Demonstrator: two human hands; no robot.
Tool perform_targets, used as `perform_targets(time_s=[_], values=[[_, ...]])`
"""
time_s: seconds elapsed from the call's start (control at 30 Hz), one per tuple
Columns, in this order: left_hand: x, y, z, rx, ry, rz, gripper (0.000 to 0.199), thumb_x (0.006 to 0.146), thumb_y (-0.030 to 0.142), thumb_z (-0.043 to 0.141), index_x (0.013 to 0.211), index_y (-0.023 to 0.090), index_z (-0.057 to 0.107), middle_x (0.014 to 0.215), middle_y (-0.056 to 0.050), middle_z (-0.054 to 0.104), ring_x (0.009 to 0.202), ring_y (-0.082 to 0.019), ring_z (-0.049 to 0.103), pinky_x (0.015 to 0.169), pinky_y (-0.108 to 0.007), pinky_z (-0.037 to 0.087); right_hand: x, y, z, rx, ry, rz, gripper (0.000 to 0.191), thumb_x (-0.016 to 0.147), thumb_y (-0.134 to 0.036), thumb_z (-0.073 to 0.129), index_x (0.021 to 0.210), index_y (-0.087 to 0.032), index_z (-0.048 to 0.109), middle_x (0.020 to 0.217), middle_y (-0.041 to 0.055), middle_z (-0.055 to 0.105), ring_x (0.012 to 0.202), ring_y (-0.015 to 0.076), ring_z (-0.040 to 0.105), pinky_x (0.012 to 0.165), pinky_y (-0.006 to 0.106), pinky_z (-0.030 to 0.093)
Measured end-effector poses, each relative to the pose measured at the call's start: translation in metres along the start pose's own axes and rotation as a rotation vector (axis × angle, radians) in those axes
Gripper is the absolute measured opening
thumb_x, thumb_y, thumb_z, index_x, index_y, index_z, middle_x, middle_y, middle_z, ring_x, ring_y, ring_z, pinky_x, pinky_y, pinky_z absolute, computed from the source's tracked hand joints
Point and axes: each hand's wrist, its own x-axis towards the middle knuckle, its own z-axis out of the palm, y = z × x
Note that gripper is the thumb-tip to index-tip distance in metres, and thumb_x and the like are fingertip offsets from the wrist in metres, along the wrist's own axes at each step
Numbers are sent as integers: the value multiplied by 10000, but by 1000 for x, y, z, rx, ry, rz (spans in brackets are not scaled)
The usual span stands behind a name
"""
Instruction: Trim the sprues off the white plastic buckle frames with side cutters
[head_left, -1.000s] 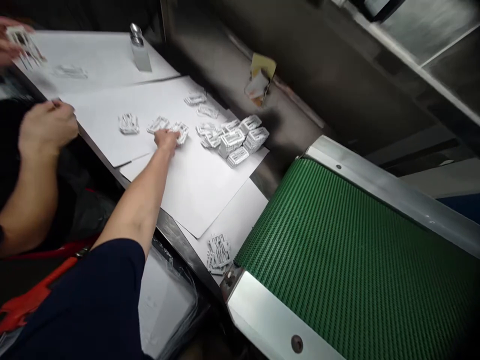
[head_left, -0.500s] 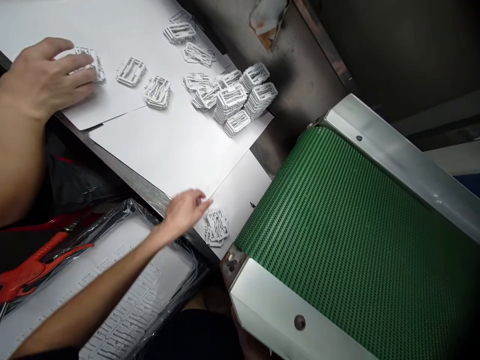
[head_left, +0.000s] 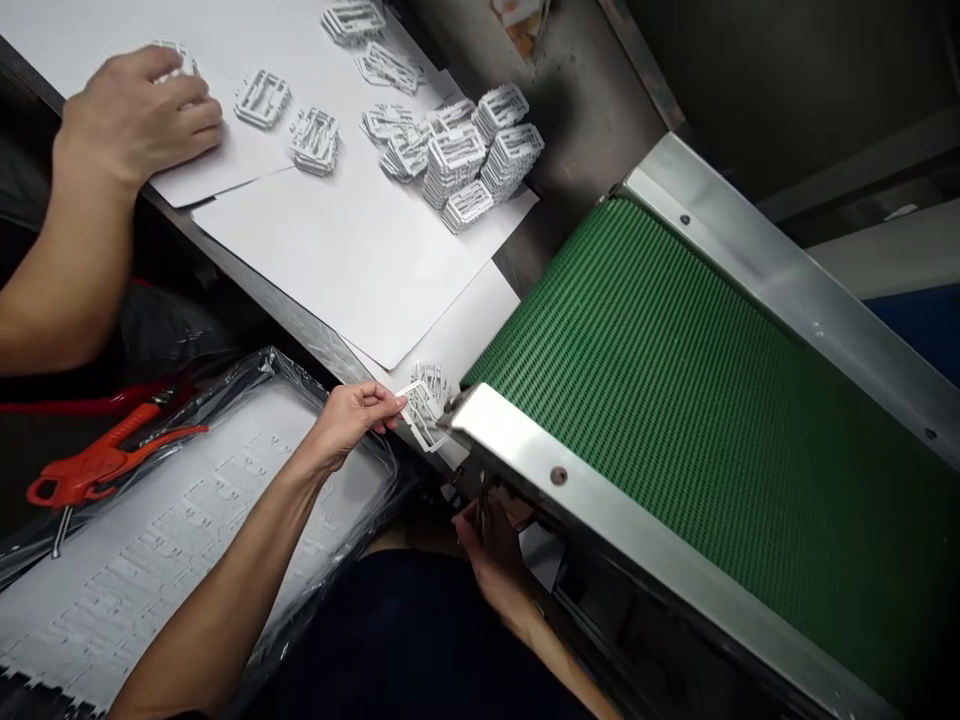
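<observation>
My left hand (head_left: 352, 420) pinches a white lattice-like frame piece (head_left: 420, 415) at its edge, right beside a small pile of the same pieces (head_left: 431, 382). That pile rests on a corner of white paper (head_left: 469, 335). My right hand (head_left: 487, 545) sits low under the end of the conveyor, partly hidden by its steel frame. What it holds cannot be seen. Farther up, a co-worker's hand (head_left: 139, 115) covers another piece on the paper. Several stacks of frames (head_left: 454, 165) stand on a white sheet (head_left: 337, 250).
A green ribbed conveyor belt (head_left: 675, 400) with a steel side rail (head_left: 780, 280) runs to the right of the table. A plastic-wrapped white sheet with cut-out shapes (head_left: 187, 530) lies below my left arm, and an orange clamp-like tool (head_left: 97, 470) lies on it.
My left hand has moved from the far sheet to the near pile and now holds a frame. My right hand has come into view under the conveyor. The view has shifted toward the conveyor.
</observation>
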Motion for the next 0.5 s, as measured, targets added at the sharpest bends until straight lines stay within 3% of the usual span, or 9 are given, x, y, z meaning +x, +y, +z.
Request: perform_targets(time_s=[0.1, 0.23, 0.5], values=[[-40, -7, 1, -144, -48, -66, 223, 655, 316, 763, 652, 146, 620, 585, -31, 617, 563, -130, 566, 529, -203, 421, 3, -11, -1, 98, -43, -86, 180, 802, -383, 586, 791, -223, 504, 706, -7, 560, 651, 159, 546, 678, 320, 451], [-84, -17, 13, -223, -27, -123, 206, 656, 285, 778, 682, 140, 634, 627, -23, 632, 602, -129, 600, 563, -194, 452, 1, -16, -1, 276, -92, -134, 203, 791, -360, 612, 830, -201, 491, 672, -25, 566, 623, 122, 561, 640, 263, 461], [-135, -35, 42, -270, 103, -99, 219, 642, 270, 794, 696, 120, 644, 633, -31, 652, 608, -124, 615, 578, -184, 472, -27, 10, -7, 380, -118, -162, 209, 789, -325, 628, 884, -197, 494, 744, -16, 555, 667, 125, 578, 664, 270, 479]])
